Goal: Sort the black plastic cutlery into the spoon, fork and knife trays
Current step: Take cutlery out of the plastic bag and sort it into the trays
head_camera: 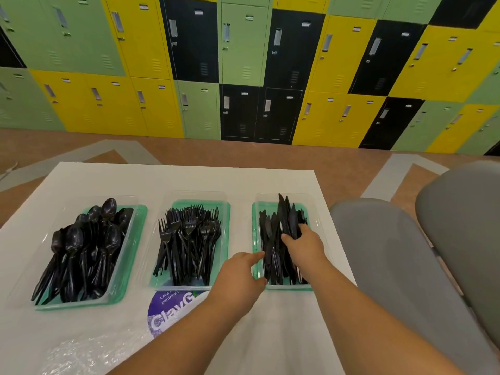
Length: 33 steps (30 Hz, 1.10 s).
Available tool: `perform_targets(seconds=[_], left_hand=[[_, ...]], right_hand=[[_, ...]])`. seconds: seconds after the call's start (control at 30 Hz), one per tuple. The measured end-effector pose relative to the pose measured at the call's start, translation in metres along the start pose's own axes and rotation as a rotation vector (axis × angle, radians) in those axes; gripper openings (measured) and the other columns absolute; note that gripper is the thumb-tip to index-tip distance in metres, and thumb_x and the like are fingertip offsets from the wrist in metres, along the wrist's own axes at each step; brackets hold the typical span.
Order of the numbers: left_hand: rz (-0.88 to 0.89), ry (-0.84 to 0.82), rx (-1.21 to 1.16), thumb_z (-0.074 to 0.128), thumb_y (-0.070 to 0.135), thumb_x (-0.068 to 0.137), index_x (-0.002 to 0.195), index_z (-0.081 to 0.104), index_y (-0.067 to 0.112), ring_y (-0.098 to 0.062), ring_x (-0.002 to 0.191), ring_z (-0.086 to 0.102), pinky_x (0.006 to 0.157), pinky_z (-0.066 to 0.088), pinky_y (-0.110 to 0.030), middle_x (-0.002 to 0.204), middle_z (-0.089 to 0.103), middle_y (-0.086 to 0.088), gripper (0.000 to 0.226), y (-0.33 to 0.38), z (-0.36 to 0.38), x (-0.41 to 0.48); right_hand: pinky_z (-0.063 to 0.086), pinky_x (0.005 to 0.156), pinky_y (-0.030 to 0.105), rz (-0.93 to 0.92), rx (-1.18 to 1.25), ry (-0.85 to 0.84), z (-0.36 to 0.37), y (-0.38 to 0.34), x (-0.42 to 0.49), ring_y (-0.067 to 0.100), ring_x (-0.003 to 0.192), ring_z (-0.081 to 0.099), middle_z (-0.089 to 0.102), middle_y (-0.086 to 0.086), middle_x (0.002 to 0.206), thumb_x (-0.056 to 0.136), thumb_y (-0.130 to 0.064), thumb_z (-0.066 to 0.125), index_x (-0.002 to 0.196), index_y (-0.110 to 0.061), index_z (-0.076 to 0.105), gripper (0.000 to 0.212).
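Bag: clear plastic bag (167, 312) with a purple label, on the desk (189, 180) nearest the person.
Left hand (240, 277): thumb and forefinger spread at the knife tray's (255, 212) left wall; whether it grips cannot be told.
Right hand (303, 244): inside that tray, fingers curled round a bunch of knives (273, 239).
Hands: apart, the right one farther in.
Knife axis: near to far, tips pointing away.
Other trays: forks (189, 239) in the middle, spoons (81, 247) on the left.
Next move, judged: settle the bunch lengthwise.

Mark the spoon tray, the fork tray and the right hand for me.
spoon tray (139, 226): head view, green right rim.
fork tray (226, 212): head view, green right rim.
right hand (303, 244): head view, back of hand, gripping knives (286, 215).
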State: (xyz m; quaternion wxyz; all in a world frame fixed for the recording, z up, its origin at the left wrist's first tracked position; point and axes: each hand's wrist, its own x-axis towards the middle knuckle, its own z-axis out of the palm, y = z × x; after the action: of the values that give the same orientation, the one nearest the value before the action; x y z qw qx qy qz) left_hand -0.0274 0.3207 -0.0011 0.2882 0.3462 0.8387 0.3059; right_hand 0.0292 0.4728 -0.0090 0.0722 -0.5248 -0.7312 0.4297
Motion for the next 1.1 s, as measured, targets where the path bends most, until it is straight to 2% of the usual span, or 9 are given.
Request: perform_targets(seconds=[0.17,0.3,0.5,0.57,0.67,0.77,0.87,0.97,1.1], left_hand=[[-0.014,0.023,-0.041,0.064,0.019,0.087,0.138,0.046,0.032,-0.016,0.108,0.060,0.093,0.047,-0.025,0.133,0.054,0.006,0.055,-0.002,0.002,-0.001],[-0.013,0.026,-0.041,0.063,0.019,0.087,0.138,0.046,0.032,-0.015,0.106,0.060,0.090,0.049,-0.025,0.131,0.054,0.007,0.055,-0.003,0.002,0.000],[-0.009,0.023,-0.024,0.063,0.021,0.088,0.139,0.045,0.034,-0.014,0.101,0.061,0.090,0.048,-0.024,0.129,0.056,0.008,0.056,-0.005,0.003,0.000],[-0.008,0.020,-0.009,0.063,0.022,0.088,0.139,0.044,0.034,-0.014,0.102,0.060,0.092,0.047,-0.024,0.128,0.056,0.008,0.056,-0.005,0.003,0.000],[-0.005,0.014,0.004,0.062,0.022,0.088,0.139,0.045,0.033,-0.015,0.103,0.060,0.092,0.045,-0.022,0.127,0.057,0.008,0.056,-0.004,0.003,0.001],[-0.001,0.004,0.027,0.062,0.023,0.088,0.140,0.044,0.033,-0.014,0.104,0.059,0.091,0.043,-0.021,0.127,0.057,0.007,0.056,-0.004,0.002,0.001],[-0.001,-0.007,0.045,0.062,0.024,0.089,0.141,0.042,0.034,-0.014,0.103,0.059,0.089,0.043,-0.020,0.129,0.056,0.007,0.056,-0.002,0.001,0.001],[-0.005,-0.018,0.050,0.061,0.023,0.090,0.141,0.041,0.033,-0.014,0.103,0.059,0.087,0.043,-0.020,0.130,0.056,0.006,0.056,0.000,-0.001,0.000],[-0.004,-0.040,0.066,0.061,0.024,0.090,0.143,0.038,0.034,-0.015,0.104,0.059,0.087,0.042,-0.020,0.131,0.055,0.005,0.058,0.002,-0.002,-0.004]], right_hand=[[0.047,0.097,0.039,0.041,-0.014,-0.002,-0.003,-0.001,0.005,0.034,0.118,0.053,0.053,0.018,0.134,0.098,-0.021,0.048,0.140,-0.003,0.039,0.046],[0.051,0.092,0.042,0.036,-0.004,0.033,-0.006,0.000,0.011,0.034,0.109,0.060,0.057,0.021,0.124,0.097,-0.008,0.043,0.143,-0.007,0.033,0.047],[0.040,0.104,0.037,-0.036,-0.179,0.031,-0.010,-0.001,0.002,0.030,0.129,0.040,0.028,0.012,0.148,0.085,0.013,0.044,0.153,-0.017,0.008,0.083],[0.039,0.107,0.036,-0.105,-0.239,0.068,-0.006,0.000,-0.003,0.027,0.130,0.037,0.021,0.009,0.150,0.084,0.012,0.047,0.154,-0.018,0.006,0.086],[0.036,0.106,0.036,-0.269,-0.443,0.126,-0.001,0.003,-0.009,0.025,0.135,0.026,0.020,0.003,0.152,0.086,0.001,0.053,0.150,-0.023,0.025,0.074],[0.031,0.109,0.042,-0.468,-0.682,-0.033,0.004,0.008,-0.013,0.025,0.139,0.019,0.027,-0.006,0.151,0.095,-0.022,0.052,0.139,-0.037,0.043,0.048],[0.025,0.113,0.044,-0.457,-0.766,-0.161,0.005,0.014,-0.014,0.025,0.142,0.016,0.026,-0.012,0.153,0.098,-0.025,0.048,0.136,-0.039,0.049,0.040],[0.029,0.112,0.040,-0.421,-0.707,-0.182,0.000,0.017,-0.014,0.023,0.141,0.019,0.029,-0.013,0.153,0.098,-0.024,0.047,0.135,-0.035,0.051,0.038],[0.030,0.115,0.041,-0.390,-0.733,-0.275,-0.007,0.020,-0.019,0.023,0.143,0.019,0.023,-0.009,0.157,0.097,-0.030,0.050,0.145,-0.034,0.037,0.049]])
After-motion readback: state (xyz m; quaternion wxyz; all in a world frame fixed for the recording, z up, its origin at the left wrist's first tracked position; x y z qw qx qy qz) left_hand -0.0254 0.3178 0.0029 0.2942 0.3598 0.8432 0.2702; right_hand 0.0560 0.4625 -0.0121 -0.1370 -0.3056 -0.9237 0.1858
